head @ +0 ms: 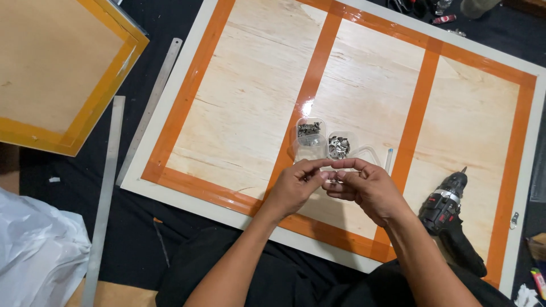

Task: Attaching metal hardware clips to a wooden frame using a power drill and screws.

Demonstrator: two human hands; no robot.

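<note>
The left hand (296, 185) and right hand (364, 186) met fingertip to fingertip over the panel (244, 96), both curled nearly closed around something tiny pinched between them; what it was could not be made out, though it was probably a small metal fitting from the tubs. The pinch sat at about 6 o'clock from two clear tubs: one (310, 132) with dark screws, one (340, 145) at its 4 o'clock with shiny metal bits. Both tubs stood open on the wood, touching or nearly so.

The panel, plywood with orange tape (310, 85) on its borders and dividers inside a white frame, looked taped all round already. One small metal hanger (514, 219) sat on the frame at 3 o'clock from the hands; fixing the hardware seemed barely begun. A drill (446, 199) lay on the panel just right of the right wrist, untouched.

Further out at 9 o'clock, two steel rulers (108, 187) lay on dark cloth, with a second taped panel (57, 68) at 10 o'clock and a white plastic bag (34, 244) at 8 o'clock
</note>
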